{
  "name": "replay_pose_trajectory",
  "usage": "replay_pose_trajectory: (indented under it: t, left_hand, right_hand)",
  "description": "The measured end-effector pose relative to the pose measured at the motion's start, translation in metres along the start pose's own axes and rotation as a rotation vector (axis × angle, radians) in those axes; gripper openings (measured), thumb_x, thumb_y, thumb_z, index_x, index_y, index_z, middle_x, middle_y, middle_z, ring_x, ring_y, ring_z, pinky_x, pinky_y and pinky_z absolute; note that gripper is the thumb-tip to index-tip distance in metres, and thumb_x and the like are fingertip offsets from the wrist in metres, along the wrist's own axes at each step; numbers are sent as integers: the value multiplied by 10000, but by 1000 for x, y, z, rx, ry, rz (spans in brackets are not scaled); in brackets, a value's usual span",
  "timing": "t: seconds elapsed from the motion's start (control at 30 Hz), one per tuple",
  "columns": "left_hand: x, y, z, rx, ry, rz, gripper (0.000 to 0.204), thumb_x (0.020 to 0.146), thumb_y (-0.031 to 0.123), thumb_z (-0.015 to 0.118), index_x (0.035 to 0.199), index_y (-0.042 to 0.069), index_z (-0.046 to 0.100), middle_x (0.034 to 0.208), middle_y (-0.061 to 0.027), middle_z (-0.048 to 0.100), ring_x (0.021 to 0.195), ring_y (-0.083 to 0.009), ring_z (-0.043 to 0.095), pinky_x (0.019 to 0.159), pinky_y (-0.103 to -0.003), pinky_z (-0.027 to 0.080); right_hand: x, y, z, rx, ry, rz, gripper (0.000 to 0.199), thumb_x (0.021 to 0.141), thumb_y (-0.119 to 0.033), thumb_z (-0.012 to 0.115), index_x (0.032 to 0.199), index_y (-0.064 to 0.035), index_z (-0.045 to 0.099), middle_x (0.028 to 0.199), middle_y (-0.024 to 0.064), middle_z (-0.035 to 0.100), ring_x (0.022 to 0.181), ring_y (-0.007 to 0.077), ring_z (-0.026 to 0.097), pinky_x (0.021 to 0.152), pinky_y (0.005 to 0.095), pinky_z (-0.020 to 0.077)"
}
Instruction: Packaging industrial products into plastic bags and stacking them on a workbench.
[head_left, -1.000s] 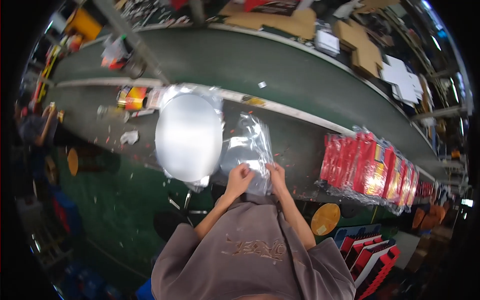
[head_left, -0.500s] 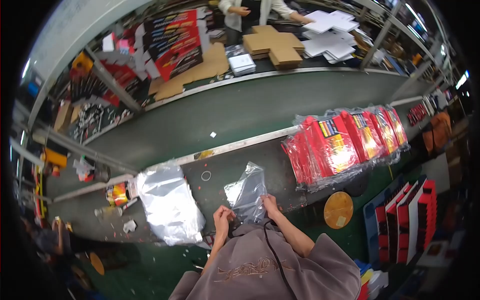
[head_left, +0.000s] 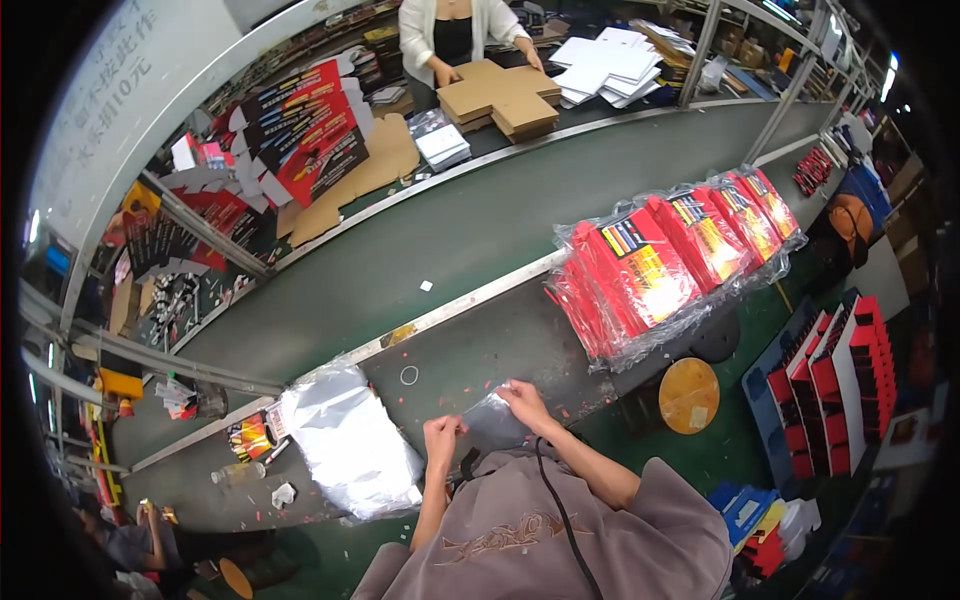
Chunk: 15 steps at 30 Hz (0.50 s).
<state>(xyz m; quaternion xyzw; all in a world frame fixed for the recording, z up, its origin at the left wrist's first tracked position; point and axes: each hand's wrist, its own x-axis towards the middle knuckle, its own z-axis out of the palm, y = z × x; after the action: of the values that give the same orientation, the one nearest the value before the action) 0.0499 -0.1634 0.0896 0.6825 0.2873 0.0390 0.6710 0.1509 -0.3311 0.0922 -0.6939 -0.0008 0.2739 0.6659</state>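
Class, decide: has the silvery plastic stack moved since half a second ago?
No: the silvery plastic stack lies beside the rail, left of its yellowish patch, as before.

Dark Chinese characters with a numeral stood in lines on the pale overhead panel (head_left: pixel 125 105). Rows of print ran across the red-and-black carton sheet (head_left: pixel 312 130). Label print on the red packs (head_left: pixel 640 278) was too small to read. Stylised embroidered lettering crossed the brown top (head_left: pixel 560 535).

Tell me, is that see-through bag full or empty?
It looks empty: the clear plastic bag between the left hand and right hand is thin, with the dark workbench showing through and nothing visible inside.
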Motion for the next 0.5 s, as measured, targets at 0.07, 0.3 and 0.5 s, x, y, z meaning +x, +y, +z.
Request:
replay_pose_trajectory:
  t: [0.07, 0.3, 0.5]
  left_hand:
    - [6, -3, -3, 21, 5, 20, 238, 776, 73, 499, 568, -11, 580, 593, -63, 604, 546, -114, 554, 508, -234, 410]
    - [11, -31, -7, -298, 121, -96, 302, 872, 187, 446, 711, 1, 621, 639, -56, 605, 619, -129, 560, 555, -254, 403]
    - [-1, -22, -10, -377, -145, -495, 615, 901, 556, 342, 1162, 38, 547, 1069, -109, 614, 963, -185, 545, 839, -340, 401]
  right_hand:
    - [-3, -3, 2, 5, -47, -17, 227, 855, -223, 582, 739, -28, 572, 608, -47, 481, 570, 42, 403, 492, 240, 310]
    - [-11, -14, 7, 93, -189, -36, 226, 891, -209, 546, 743, -46, 597, 687, -49, 505, 630, 52, 448, 544, 216, 348]
    - [-15, -33, 12, 151, -277, -22, 238, 899, -195, 536, 707, -56, 544, 674, -61, 463, 629, 41, 401, 559, 203, 318]
